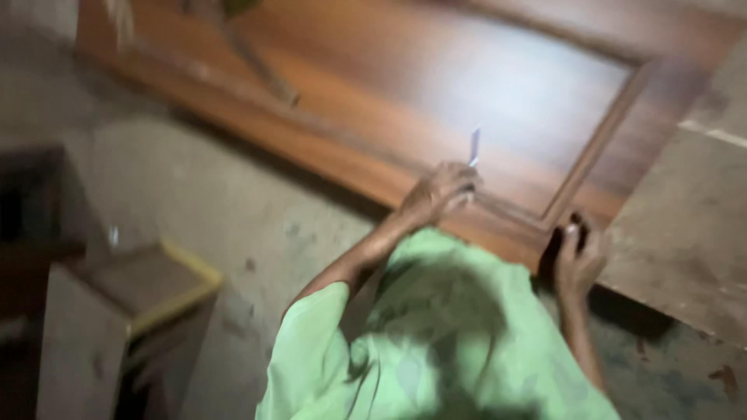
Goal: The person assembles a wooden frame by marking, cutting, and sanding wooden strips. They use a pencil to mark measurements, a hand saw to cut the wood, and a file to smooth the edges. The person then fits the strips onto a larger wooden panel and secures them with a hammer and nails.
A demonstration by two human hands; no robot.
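Note:
A large brown wooden door (436,85) with a raised framed panel lies flat across the upper part of the blurred head view. My left hand (440,191) rests on the door's near rail and is closed around a small thin pale blade or scraper (474,145) that points up. My right hand (580,255) grips the door's near edge, fingers curled over it. My green shirt (436,342) fills the bottom centre.
A grey, stained concrete floor (226,202) lies to the left. A low wooden box or stool with a yellow edge (156,284) stands at lower left, with dark furniture (31,210) beside it. A pale board (685,241) sits under the door at right.

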